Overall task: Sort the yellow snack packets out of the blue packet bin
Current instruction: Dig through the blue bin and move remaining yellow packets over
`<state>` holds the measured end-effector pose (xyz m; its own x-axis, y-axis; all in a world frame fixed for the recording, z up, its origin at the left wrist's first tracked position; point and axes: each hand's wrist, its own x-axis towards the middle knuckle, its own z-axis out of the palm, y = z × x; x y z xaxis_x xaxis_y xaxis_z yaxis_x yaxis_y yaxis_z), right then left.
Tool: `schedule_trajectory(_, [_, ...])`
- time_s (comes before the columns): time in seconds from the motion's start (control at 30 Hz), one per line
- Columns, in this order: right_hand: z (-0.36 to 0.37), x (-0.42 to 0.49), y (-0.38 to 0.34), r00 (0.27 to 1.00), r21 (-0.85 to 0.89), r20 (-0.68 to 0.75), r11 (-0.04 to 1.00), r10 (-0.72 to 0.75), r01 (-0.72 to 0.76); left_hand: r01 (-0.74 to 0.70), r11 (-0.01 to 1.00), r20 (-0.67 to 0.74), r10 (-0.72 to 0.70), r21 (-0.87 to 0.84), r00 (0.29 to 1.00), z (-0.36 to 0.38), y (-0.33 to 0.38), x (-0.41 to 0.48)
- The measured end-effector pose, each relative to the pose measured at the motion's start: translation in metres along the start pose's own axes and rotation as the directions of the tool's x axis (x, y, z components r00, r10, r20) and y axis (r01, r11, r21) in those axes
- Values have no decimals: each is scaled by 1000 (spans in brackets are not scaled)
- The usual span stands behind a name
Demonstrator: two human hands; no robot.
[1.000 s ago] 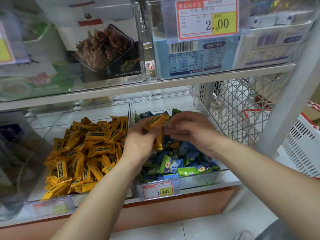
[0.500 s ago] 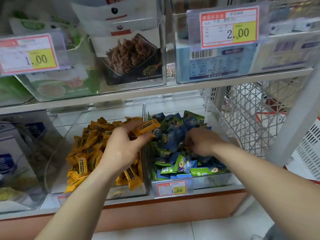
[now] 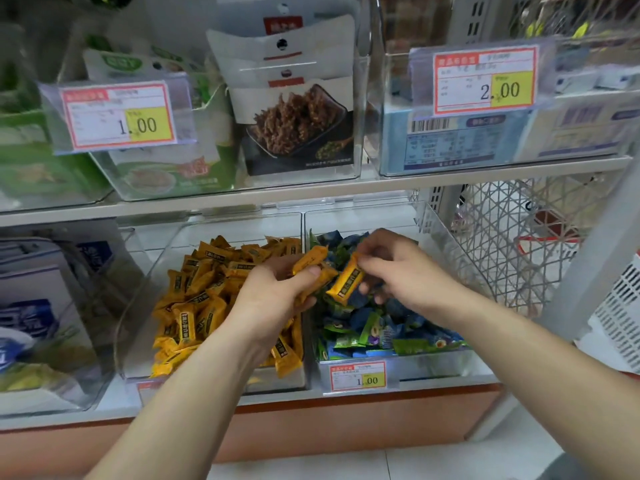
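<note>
Two clear bins sit side by side on the lower shelf. The left bin is heaped with yellow snack packets. Blue and green packets fill the right bin. My left hand hovers over the divider between them, gripping yellow packets. Just right of it, above the blue packets, my right hand pinches one yellow packet by its top end, so it hangs tilted.
A shelf board runs close above the bins, carrying clear boxes of other snacks with price tags. A white wire lattice panel and a white upright close off the right side. A price tag fronts the right bin.
My right hand came up out of the blue packets with a yellow packet pinched in it. My left hand stayed near the divider holding its yellow packets. The camera tilted up.
</note>
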<state>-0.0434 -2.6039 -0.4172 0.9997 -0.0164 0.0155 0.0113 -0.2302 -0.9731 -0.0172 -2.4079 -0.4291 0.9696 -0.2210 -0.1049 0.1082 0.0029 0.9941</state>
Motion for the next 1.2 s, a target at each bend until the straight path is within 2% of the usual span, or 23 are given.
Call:
schedule_trajectory(0.07, [11, -1, -4, 1000, 87, 27, 996, -8, 6, -1, 999, 6, 1, -32, 1000, 4, 0, -2])
schedule_trajectory(0.2, [22, 0, -9, 1000, 269, -22, 963, 9, -3, -15, 998, 12, 15, -53, 1000, 2, 4, -2])
schedule_trajectory(0.3, [29, 2, -11, 998, 352, -59, 936, 4, 17, -45, 998, 72, 48, -47, 996, 0, 5, -5])
schedule_trajectory(0.4, [37, 3, -13, 997, 337, -80, 941, -10, 37, -169, 980, 72, 162, 109, 984, -1, 4, -8])
schedule_trajectory(0.5, [45, 6, -17, 999, 313, -53, 950, -7, 23, -196, 963, -3, 200, 184, 980, -13, 10, -5])
schedule_trajectory(0.57, [48, 9, -16, 995, 137, -89, 989, -40, 52, -214, 931, -54, 240, 296, 969, -33, 15, 0])
schedule_trajectory(0.63, [53, 11, -12, 985, -168, -54, 974, -165, 154, -199, 806, -119, 315, 558, 942, -61, 18, 5])
schedule_trajectory(0.67, [56, 10, -11, 972, -330, 36, 915, -234, 233, -157, 712, -145, 344, 684, 928, -75, 19, 8])
schedule_trajectory(0.73, [67, 7, -8, 912, -582, 277, 702, -303, 410, -58, 482, -145, 375, 874, 916, -99, 16, 13])
schedule_trajectory(0.8, [80, 5, -3, 854, -717, 448, 464, -266, 521, -27, 252, -76, 390, 967, 918, -113, 12, 16])
schedule_trajectory(0.83, [84, 6, 0, 843, -751, 491, 382, -220, 538, -22, 195, -58, 391, 980, 918, -117, 9, 16])
schedule_trajectory(0.87, [88, 8, 2, 842, -770, 510, 343, -177, 538, -10, 175, -61, 394, 984, 917, -119, 7, 14])
schedule_trajectory(0.93, [91, 12, 3, 853, -786, 499, 333, -154, 520, -21, 187, -61, 422, 982, 904, -119, 4, 6])
schedule_trajectory(1.0, [94, 17, 1, 866, -805, 468, 319, -174, 500, -132, 194, 27, 463, 972, 886, -117, 3, -4])
schedule_trajectory(1.03, [97, 19, 0, 875, -815, 450, 317, -179, 485, -187, 165, 93, 455, 968, 886, -115, 0, -10])
schedule_trajectory(1.1, [104, 22, -2, 893, -836, 410, 316, -184, 449, -247, 90, 202, 348, 965, 916, -111, -7, -18])
schedule_trajectory(1.2, [113, 25, -2, 911, -866, 336, 302, -239, 398, -280, -11, 278, 154, 960, 948, -117, -20, -18])
